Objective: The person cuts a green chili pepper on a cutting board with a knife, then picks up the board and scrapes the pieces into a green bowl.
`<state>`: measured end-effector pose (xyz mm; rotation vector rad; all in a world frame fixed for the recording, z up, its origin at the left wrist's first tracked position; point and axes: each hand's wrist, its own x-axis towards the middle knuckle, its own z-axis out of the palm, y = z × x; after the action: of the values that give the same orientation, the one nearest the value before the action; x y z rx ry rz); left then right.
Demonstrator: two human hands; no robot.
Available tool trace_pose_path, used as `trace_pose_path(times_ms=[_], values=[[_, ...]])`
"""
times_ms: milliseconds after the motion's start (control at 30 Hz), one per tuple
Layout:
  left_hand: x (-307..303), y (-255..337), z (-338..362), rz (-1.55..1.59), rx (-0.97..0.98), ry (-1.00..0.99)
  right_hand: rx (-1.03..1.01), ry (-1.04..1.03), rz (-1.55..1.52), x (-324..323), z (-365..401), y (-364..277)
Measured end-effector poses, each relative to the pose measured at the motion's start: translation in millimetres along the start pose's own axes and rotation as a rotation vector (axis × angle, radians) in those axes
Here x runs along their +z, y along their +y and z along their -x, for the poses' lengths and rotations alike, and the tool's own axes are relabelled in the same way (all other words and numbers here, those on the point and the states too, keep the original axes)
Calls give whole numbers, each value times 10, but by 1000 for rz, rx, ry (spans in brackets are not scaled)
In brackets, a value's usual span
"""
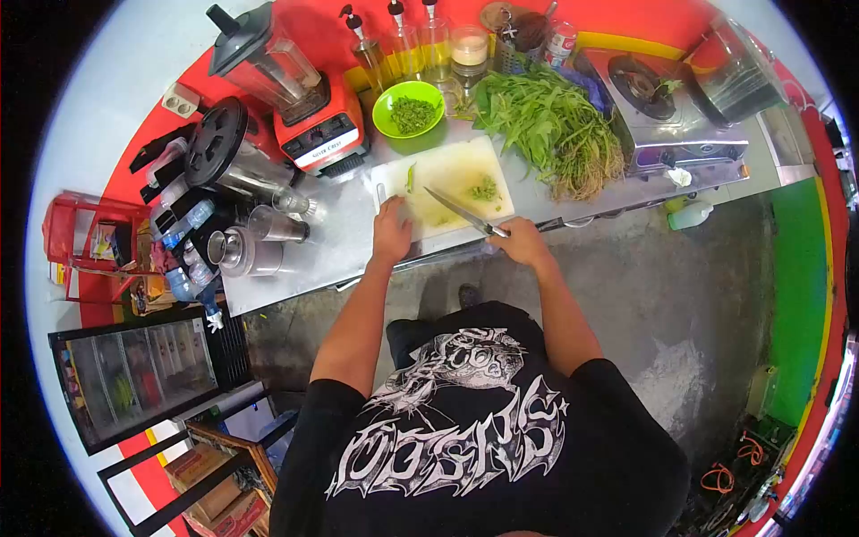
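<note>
My right hand (521,243) is closed around the handle of a kitchen knife (458,208), its blade slanting up and left over the white cutting board (438,166). Chopped green pieces (484,189) lie on the right part of the board. Toward its left side is a small green piece of vegetable (411,177). At the board's lower left corner, my left hand (392,231) grips the edge, fingers close together. Just behind the board, a lime-green bowl (410,136) holds more chopped greens. A large bunch of leafy greens with roots (550,125) lies to the right.
A red blender (322,134) stands left of the bowl, with metal and clear containers (252,251) nearer the counter's left end. Pump bottles (367,54) and jars line the back. A gas stove (667,134) is at the right. Below the counter's front edge is grey floor (626,286).
</note>
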<state>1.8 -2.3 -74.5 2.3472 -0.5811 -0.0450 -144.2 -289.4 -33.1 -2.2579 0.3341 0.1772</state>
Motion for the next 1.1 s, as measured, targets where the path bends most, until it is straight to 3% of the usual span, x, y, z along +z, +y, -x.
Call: trace_pose_path(times_ms=[67, 200, 333, 400, 500, 600, 833, 1100], values=[[28, -2, 49, -9, 7, 9, 8, -6, 14, 90, -21, 87], [62, -88, 106, -36, 41, 11, 115, 194, 22, 80, -26, 39], [20, -105, 66, 16, 2, -34, 81, 148, -12, -51, 35, -70], [-10, -55, 18, 12, 0, -50, 77, 24, -90, -37, 80, -86], [-102, 132, -76, 35, -117, -101, 85, 88, -66, 24, 85, -52], [-79, 138, -237, -105, -26, -102, 76, 159, -75, 7, 27, 4], [38, 150, -434, -349, -165, -322, -78, 204, -155, 133, 175, -38], [143, 194, -131, -262, 53, -54, -186, 63, -170, 257, 64, -155]])
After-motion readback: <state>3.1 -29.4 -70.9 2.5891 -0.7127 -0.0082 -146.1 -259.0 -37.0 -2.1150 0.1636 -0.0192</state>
